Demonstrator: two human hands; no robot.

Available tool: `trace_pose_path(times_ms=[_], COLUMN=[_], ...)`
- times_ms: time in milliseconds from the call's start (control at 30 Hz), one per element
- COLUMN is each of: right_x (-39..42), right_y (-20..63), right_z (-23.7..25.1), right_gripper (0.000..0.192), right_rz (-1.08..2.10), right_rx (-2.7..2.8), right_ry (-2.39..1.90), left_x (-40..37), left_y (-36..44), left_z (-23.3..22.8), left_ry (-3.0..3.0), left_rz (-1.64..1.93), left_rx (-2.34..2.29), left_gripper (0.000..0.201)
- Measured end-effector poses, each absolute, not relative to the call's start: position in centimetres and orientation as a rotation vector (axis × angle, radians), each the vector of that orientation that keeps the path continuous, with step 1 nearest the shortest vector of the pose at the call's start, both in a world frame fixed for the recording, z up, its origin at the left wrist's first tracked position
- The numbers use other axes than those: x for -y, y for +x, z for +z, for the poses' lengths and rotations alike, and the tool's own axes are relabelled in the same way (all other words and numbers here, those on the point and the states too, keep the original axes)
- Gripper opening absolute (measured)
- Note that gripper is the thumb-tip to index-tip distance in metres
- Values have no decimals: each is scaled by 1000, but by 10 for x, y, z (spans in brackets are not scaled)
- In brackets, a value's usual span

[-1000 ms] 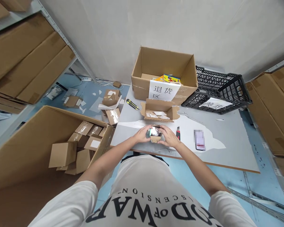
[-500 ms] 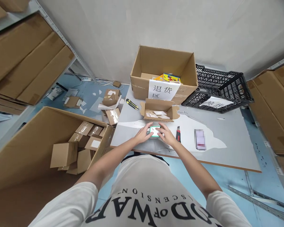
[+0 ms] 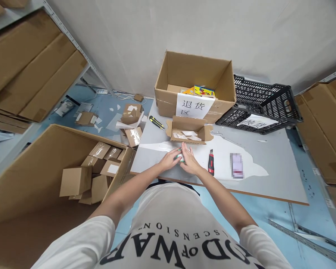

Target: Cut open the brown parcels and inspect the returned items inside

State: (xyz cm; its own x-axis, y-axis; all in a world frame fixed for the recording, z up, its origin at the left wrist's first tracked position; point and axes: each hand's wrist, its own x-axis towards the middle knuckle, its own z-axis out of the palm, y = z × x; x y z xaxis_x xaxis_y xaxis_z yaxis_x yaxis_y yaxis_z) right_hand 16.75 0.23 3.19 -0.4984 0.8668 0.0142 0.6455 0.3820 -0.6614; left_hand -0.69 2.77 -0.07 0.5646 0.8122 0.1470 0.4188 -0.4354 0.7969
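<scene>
A small box (image 3: 180, 157) is being grasped between the left hand (image 3: 170, 160) and right hand (image 3: 189, 163) at mid-frame. It is being held over the table (image 3: 268, 183), just below an open carton (image 3: 189, 130).

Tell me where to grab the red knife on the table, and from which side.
Grip the red knife across its handle at mid-length, coming straight down from above. It lies flat on the table, lengthwise away from the person, with bare surface on both long sides. It sits just right of the right hand, apart from it.
</scene>
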Motion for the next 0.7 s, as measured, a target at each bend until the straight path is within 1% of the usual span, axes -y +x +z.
trace_pose_path(times_ms=[67, 200, 267, 400, 567, 700], right_x=[-6, -14, -16, -12, -10, -14], right_y=[172, 191, 198, 205, 214, 206], right_z=[32, 31, 29, 23, 19, 21], right_gripper=[87, 74, 77, 95, 95, 94], right_rz=[864, 875, 874, 802, 879, 785], right_rx=[2365, 2410, 2346, 2096, 2380, 2584], right_ry=[-1287, -1170, -1163, -1296, -1106, -1091], left_x=[-29, -29, -28, -27, -27, -26], left_y=[-8, -8, -7, -8, -10, -8], left_z=[1, 5, 5, 5, 5, 5], left_ry=[2069, 2072, 2062, 2035, 1978, 1882], left_rz=[686, 674, 684, 694, 666, 653], left_rx=[-954, -938, -951, -968, -958, -997], left_gripper=[40, 39, 40, 40, 43, 49])
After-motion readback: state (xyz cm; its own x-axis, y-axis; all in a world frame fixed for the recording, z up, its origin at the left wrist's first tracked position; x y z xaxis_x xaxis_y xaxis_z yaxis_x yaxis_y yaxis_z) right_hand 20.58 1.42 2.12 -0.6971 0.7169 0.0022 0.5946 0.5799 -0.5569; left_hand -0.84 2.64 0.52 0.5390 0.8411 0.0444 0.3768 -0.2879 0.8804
